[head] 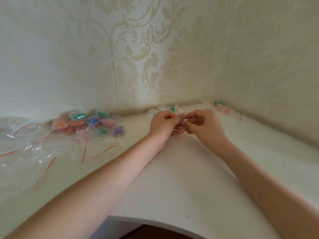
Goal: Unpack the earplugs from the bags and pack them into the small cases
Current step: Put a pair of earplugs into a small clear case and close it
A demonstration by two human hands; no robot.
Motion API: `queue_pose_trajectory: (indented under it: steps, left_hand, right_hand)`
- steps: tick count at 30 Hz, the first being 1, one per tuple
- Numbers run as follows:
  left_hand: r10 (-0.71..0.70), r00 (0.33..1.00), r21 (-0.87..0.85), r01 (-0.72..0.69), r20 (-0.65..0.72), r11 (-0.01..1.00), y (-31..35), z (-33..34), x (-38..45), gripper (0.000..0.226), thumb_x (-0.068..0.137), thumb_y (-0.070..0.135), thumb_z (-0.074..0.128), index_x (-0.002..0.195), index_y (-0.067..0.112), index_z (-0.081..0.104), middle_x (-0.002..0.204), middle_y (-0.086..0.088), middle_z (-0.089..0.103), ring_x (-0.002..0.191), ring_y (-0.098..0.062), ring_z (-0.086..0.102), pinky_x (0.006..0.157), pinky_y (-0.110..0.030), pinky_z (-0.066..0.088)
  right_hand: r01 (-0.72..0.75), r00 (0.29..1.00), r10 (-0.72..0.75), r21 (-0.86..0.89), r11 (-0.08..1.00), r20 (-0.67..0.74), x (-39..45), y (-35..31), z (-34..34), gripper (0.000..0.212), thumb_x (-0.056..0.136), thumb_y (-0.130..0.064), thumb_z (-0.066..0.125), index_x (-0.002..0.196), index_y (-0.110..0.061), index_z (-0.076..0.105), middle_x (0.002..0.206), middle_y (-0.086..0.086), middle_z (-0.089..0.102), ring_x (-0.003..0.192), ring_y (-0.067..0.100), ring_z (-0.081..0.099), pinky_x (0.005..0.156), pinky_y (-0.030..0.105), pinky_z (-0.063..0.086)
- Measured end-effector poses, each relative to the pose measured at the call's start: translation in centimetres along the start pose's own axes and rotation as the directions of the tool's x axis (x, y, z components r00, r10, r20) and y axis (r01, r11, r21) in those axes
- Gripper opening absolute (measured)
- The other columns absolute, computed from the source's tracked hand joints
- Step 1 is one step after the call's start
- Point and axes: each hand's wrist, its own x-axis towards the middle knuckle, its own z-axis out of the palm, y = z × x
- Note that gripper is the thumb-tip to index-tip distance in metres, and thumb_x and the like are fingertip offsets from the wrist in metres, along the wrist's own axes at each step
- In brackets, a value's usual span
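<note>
Head view: crinkly clear bag [177, 111] between pinching hands

Counter [181, 178] looks like smooth matt white. The empty bags [29, 145] are thin, glossy, crinkly clear plastic, the little cases [77, 115] are shiny see-through plastic, and the wallpaper [146, 49] has a soft satin sheen.

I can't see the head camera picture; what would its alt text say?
Two bare hands, left hand and right hand, meet over a white table in a wallpapered corner, both pinching a small clear bag with a red strip. At left lie small cases filled with colourful earplugs and empty bags; more bagged earplugs sit at the back right.
</note>
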Motion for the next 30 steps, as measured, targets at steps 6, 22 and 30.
queue_pose_trajectory:
  steps: [6, 22, 30]
  left_hand:
    - [0.052, 0.995, 0.016, -0.053, 0.081, 0.998, 0.3, -0.2, 0.1, 0.023, 0.086, 0.023, 0.068, 0.07, 0.011, 0.057, 0.069, -0.003, 0.065, 0.056, -0.005, 0.061, 0.054, -0.018, 0.051]
    - [0.319, 0.936, 0.436, -0.352, 0.148, 0.829, -0.2, 1.2, -1.0, 0.037, 0.103, 0.024, 0.033, 0.073, 0.007, 0.046, 0.055, -0.004, 0.054, 0.043, -0.007, 0.045, 0.05, -0.024, 0.041]
    - [0.348, 0.934, 0.534, -0.335, 0.079, 0.777, -0.2, 1.3, -1.2, 0.034, 0.1, 0.017, 0.031, 0.067, 0.011, 0.041, 0.059, 0.0, 0.055, 0.045, -0.004, 0.046, 0.057, -0.037, 0.047]
  right_hand:
    - [-0.205, 0.979, 0.19, 0.356, 0.912, 0.077, 0.1, -0.2, -0.5, 0.008, 0.089, -0.01, 0.064, 0.084, -0.005, 0.067, 0.066, 0.0, 0.067, 0.06, 0.009, 0.062, 0.06, 0.018, 0.052]
    - [0.105, 0.994, -0.105, -0.155, 0.982, 0.009, -0.9, -1.1, 0.7, 0.035, 0.098, -0.009, 0.035, 0.064, -0.015, 0.037, 0.054, -0.006, 0.049, 0.046, -0.001, 0.047, 0.047, 0.012, 0.033]
    - [0.087, 0.987, -0.118, -0.262, 0.961, -0.107, -0.8, -1.2, 1.1, 0.031, 0.091, -0.007, 0.04, 0.062, -0.016, 0.035, 0.056, -0.002, 0.052, 0.058, -0.014, 0.044, 0.05, 0.016, 0.031]
